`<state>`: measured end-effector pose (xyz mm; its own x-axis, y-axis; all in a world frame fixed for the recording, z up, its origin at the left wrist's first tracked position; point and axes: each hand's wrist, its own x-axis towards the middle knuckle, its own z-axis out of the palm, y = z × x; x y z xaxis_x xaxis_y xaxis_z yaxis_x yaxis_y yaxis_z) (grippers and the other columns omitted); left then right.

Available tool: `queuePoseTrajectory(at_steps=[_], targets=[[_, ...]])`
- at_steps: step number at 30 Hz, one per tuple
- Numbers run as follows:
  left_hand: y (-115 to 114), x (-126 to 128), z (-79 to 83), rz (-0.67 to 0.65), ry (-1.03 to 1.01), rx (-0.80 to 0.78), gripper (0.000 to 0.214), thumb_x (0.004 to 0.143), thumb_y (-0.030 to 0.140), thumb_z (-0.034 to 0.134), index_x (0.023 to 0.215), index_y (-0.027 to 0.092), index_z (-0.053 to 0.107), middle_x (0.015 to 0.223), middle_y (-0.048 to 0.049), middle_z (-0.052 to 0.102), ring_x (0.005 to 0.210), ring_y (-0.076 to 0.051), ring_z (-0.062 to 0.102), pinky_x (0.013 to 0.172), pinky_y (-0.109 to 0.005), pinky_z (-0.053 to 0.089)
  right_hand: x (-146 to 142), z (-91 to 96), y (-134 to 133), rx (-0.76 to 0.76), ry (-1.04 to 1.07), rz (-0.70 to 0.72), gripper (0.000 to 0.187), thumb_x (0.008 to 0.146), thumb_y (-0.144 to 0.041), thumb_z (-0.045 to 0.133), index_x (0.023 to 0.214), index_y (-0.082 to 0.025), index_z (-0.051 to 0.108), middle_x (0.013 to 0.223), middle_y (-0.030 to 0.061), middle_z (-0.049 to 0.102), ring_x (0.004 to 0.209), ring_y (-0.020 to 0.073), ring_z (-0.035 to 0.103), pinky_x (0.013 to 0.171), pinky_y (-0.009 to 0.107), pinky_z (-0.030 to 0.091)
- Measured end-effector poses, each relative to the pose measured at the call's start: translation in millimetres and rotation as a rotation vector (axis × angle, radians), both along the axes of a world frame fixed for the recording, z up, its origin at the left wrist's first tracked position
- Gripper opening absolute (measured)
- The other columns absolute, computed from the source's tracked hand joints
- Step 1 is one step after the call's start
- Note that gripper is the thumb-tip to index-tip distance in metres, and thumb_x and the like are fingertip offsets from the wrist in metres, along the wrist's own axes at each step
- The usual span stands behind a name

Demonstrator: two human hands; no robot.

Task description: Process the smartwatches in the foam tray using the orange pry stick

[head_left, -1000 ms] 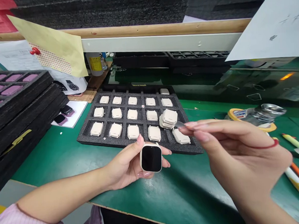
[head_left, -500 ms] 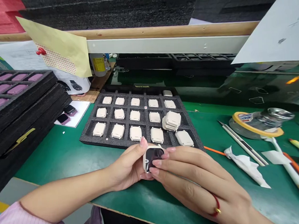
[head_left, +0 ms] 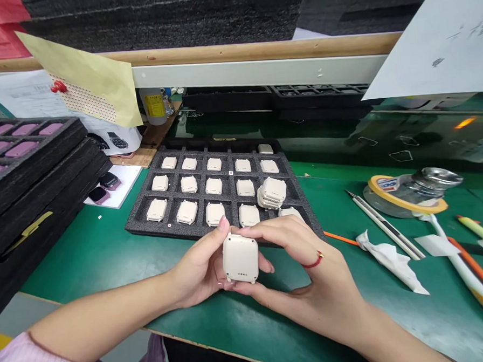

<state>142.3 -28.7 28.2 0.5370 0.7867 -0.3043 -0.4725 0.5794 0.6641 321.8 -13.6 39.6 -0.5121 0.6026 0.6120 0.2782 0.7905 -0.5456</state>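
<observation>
My left hand [head_left: 201,272] and right hand [head_left: 299,278] pinch the cream smartwatch [head_left: 240,258] by its edges, just off the near edge of the foam tray [head_left: 140,225]. Its back contacts [head_left: 242,275] appear to call for inspection.

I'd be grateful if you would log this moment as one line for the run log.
left hand: holds cream smartwatch, back showing | right hand: holds same watch | beyond: black foam tray of cream watches

Far face of the cream watch case [head_left: 241,259] out of sight; another case [head_left: 290,213] mostly behind the hands [head_left: 298,270]
</observation>
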Motion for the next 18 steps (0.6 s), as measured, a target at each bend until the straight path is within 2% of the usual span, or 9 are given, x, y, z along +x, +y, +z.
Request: queuePoseTrajectory(at_steps=[3, 7, 11, 13, 15, 18], targets=[[0.5, 0.4, 1.8, 0.033, 0.0, 0.008, 0.053, 0.079, 0.068, 0.07, 0.084, 0.015, 0.065, 0.072, -0.0041, 0.068, 0.05, -0.009, 0.052, 0.042, -0.018, 0.03, 0.4, 0.2, 1.4, 0.002, -0.016, 0.015, 0.053, 0.082, -0.026, 0.082, 0.128, -0.023, 0.055, 0.106, 0.0054, 0.072, 0.097, 0.0217, 0.065, 0.085, 0.038, 0.052], [0.7, 2.0, 2.3, 0.017, 0.032, 0.022, 0.057, 0.08, 0.069, 0.069, 0.08, 0.012, 0.066, 0.071, -0.0038, 0.066, 0.046, -0.005, 0.045, 0.042, -0.018, 0.028, -0.4, -1.2, 1.1, 0.017, -0.077, 0.034, 0.052, 0.086, -0.028, 0.077, 0.132, -0.02, 0.054, 0.108, 0.0077, 0.07, 0.099, 0.0209, 0.065, 0.084, 0.036, 0.052], [0.6, 1.9, -1.8, -0.005, 0.072, -0.014, 0.057, 0.081, 0.07, 0.066, 0.084, 0.013, 0.065, 0.079, -0.005, 0.068, 0.047, -0.005, 0.044, 0.044, -0.02, 0.026, 2.4, -3.5, 7.2, 0.111, -0.099, -0.008, 0.046, 0.085, -0.029, 0.075, 0.127, -0.02, 0.056, 0.106, 0.0081, 0.071, 0.096, 0.0225, 0.067, 0.082, 0.038, 0.054], [1.0, 1.3, -4.0, -0.026, 0.123, -0.045, 0.057, 0.081, 0.072, 0.064, 0.086, 0.015, 0.062, 0.085, -0.0074, 0.071, 0.047, -0.005, 0.045, 0.046, -0.021, 0.025, 6.8, -4.9, 17.1, 0.177, -0.095, -0.112, 0.04, 0.085, -0.029, 0.074, 0.121, -0.022, 0.058, 0.104, 0.0079, 0.072, 0.095, 0.0239, 0.068, 0.082, 0.04, 0.054], [1.5, 0.8, -4.8, -0.044, 0.184, -0.057, 0.057, 0.08, 0.073, 0.063, 0.084, 0.016, 0.059, 0.089, -0.0092, 0.073, 0.046, -0.006, 0.045, 0.047, -0.021, 0.025, 12.9, -7.2, 31.6, 0.218, -0.077, -0.279, 0.034, 0.086, -0.031, 0.072, 0.117, -0.023, 0.062, 0.105, 0.009, 0.074, 0.097, 0.0255, 0.069, 0.085, 0.042, 0.055], [1.8, 0.8, -4.0, -0.053, 0.293, -0.015, 0.057, 0.078, 0.073, 0.065, 0.08, 0.016, 0.057, 0.087, -0.009, 0.073, 0.047, -0.006, 0.045, 0.048, -0.022, 0.027, 23.0, -12.6, 55.9, 0.121, -0.063, -0.506, 0.03, 0.087, -0.038, 0.07, 0.111, -0.022, 0.067, 0.111, 0.0115, 0.074, 0.105, 0.029, 0.069, 0.092, 0.046, 0.055]])
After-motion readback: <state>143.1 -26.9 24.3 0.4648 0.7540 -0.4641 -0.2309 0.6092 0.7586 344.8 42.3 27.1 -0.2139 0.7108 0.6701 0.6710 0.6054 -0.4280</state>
